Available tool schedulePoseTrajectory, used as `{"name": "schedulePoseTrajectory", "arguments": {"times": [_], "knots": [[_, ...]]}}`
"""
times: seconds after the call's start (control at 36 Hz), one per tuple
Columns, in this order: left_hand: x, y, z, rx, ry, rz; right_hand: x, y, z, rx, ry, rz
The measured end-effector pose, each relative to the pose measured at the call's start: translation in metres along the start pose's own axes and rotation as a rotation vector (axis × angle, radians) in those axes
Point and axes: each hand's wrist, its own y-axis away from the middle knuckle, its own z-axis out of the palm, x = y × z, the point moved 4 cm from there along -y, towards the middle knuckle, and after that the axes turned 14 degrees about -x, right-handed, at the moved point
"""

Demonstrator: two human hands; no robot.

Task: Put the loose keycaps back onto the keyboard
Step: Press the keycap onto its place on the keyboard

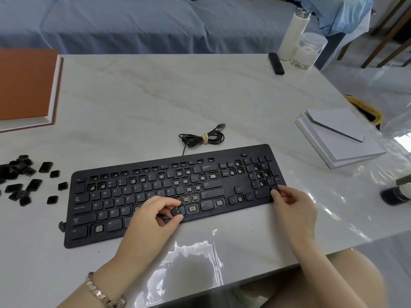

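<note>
A black keyboard [138, 192] lies across the marble table, with several bare key sockets showing grey domes. My left hand [155, 216] hovers over the lower middle rows and pinches a small black keycap [176, 211] between thumb and fingers, just above the bottom row. My right hand [291, 203] grips the keyboard's near right corner, its fingers curled over the edge by the number pad. A pile of loose black keycaps [22, 174] lies on the table left of the keyboard.
The keyboard's coiled cable [202, 138] lies behind it. An orange-covered book [24, 85] sits far left, a stack of white boards [338, 136] at right. A white bottle [291, 34], glass jar [308, 52] and black stick [276, 63] stand at the far right edge.
</note>
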Motion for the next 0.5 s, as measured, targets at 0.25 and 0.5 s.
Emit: {"name": "schedulePoseTrajectory", "arguments": {"times": [0.25,0.5], "knots": [[-0.0036,-0.0016,-0.0001,0.006,-0.014,0.003,-0.0014,0.0006,0.0008,0.010,0.040,-0.041],[-0.0029,-0.0012,-0.0002,0.014,-0.029,-0.009,-0.0013,0.0005,0.0002,0.024,0.051,-0.056]]}}
